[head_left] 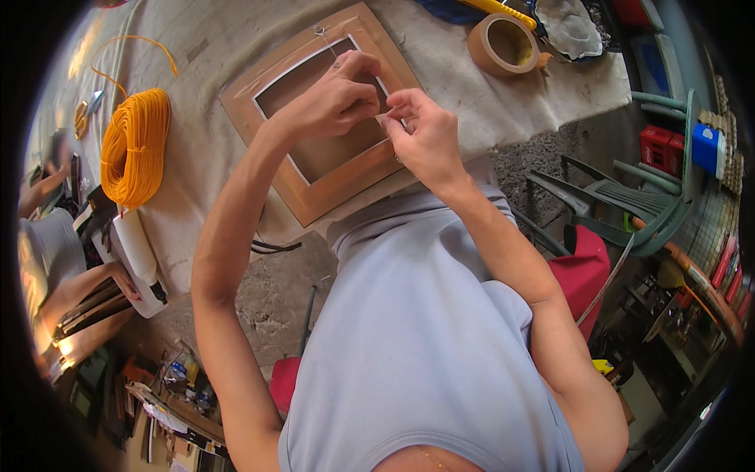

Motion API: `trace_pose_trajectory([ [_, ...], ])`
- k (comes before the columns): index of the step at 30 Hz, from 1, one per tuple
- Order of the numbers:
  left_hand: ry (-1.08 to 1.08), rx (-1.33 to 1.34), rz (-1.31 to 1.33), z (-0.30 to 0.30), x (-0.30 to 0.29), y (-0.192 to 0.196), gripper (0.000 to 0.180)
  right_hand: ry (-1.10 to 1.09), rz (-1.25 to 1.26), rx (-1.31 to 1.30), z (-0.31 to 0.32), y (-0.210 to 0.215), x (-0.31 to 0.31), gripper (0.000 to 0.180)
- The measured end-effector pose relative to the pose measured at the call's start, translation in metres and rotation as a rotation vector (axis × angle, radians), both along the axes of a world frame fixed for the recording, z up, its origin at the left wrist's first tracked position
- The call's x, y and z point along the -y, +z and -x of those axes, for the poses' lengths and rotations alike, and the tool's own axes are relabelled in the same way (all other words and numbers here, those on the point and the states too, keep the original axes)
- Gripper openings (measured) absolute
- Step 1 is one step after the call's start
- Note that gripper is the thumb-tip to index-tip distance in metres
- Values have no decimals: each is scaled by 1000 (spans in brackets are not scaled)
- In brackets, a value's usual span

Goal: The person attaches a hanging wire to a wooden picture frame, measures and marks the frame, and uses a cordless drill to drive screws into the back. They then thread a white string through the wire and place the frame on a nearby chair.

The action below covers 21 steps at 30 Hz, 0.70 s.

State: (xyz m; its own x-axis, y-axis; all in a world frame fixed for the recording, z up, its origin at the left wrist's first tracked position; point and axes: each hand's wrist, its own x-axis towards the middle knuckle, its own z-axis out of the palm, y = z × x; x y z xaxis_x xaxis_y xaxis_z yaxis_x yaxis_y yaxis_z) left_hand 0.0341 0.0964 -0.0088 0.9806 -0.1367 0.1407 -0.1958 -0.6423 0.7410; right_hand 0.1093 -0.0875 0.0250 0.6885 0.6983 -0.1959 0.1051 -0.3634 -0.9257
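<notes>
A brown wooden picture frame (pixel 338 197) with a pale inner edge lies tilted on the cloth-covered table. At its far side sits a small metal eye (pixel 319 31), from which a thin pale cord (pixel 329 46) runs toward my left hand (pixel 344 96). That hand is over the frame's opening, its fingers curled and closed on the cord. My right hand (pixel 429 138) is beside it, above the frame's right side, thumb and forefinger pinched together on what looks like the same cord. Between the two hands the strand is barely visible.
An orange cord coil (pixel 135 148) and scissors (pixel 82 118) lie to the left. A brown tape roll (pixel 503 45) stands at the far right of the table (pixel 197 181). A green plastic chair (pixel 629 197) is at the right. Another person's hand (pixel 122 281) shows at the left.
</notes>
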Motion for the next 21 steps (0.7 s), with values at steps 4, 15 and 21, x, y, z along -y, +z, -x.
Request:
trace_pose_trajectory([
  [4,-33,43,-84,-4,0,-2,14,-41,-90,162,8,-3,-2,48],
  [15,19,-98,-54,-9,3,0,14,177,-92,863,23,-19,3,73],
  [21,-10,-98,-56,-8,0,0,12,132,52,515,-9,-9,4,63],
])
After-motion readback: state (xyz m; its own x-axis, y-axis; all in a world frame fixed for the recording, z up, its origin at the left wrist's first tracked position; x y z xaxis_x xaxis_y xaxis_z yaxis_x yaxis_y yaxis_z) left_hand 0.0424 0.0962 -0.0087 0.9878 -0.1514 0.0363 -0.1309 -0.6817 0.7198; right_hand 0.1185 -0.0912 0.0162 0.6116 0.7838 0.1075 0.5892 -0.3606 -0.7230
